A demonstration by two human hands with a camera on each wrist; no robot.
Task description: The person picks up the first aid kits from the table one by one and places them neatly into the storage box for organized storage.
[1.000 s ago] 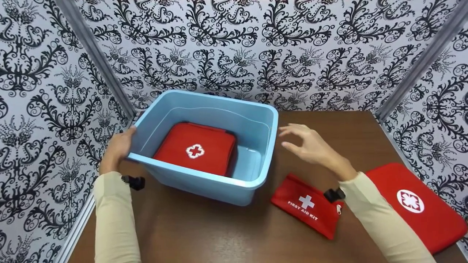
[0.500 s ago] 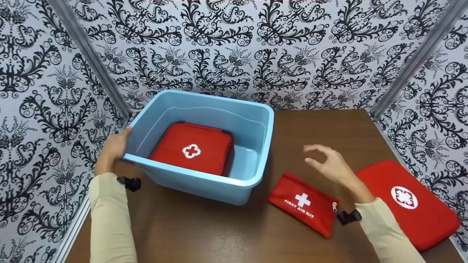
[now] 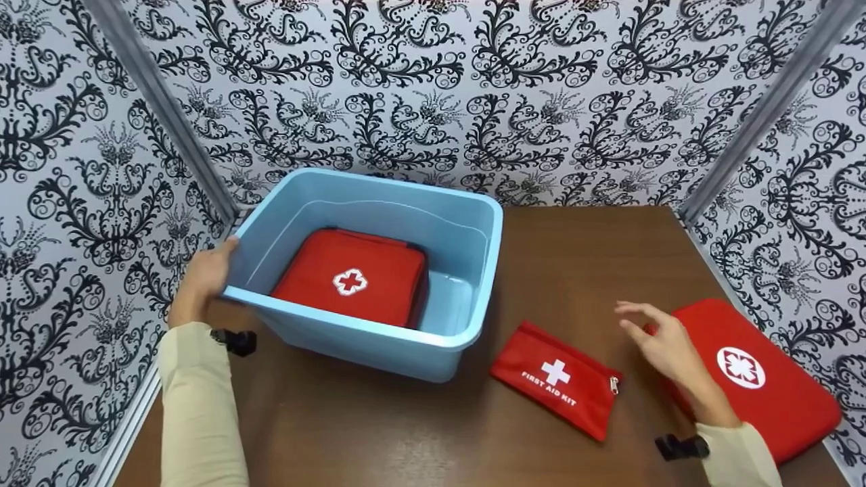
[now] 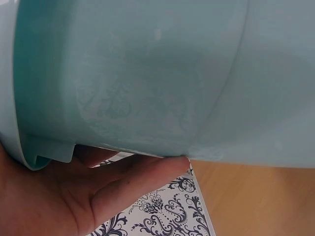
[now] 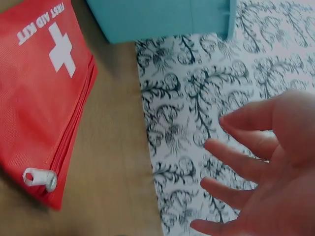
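Observation:
My left hand (image 3: 203, 274) holds the left side of a light-blue plastic tub (image 3: 379, 355) near its rim. In the left wrist view the fingers (image 4: 142, 182) lie along the tub's outer wall (image 4: 147, 73), partly hidden by it. A thick red first aid bag (image 3: 318, 270) with a white cross emblem lies inside the tub. My right hand (image 3: 666, 345), empty with loosely bent fingers, hovers by the upper left edge of a flat red case (image 3: 778, 406). Left of that hand lies a red zippered first aid pouch (image 3: 534, 392), apart from it.
Brown tabletop (image 3: 379, 439) shows in front of the tub and to its right. A black-and-white patterned wall (image 3: 433, 101) stands close behind the tub, and side walls rise left and right.
My right hand has moved right and toward me, from beside the tub's right rim to the red case. The left hand stays on the tub. The view has shifted slightly.

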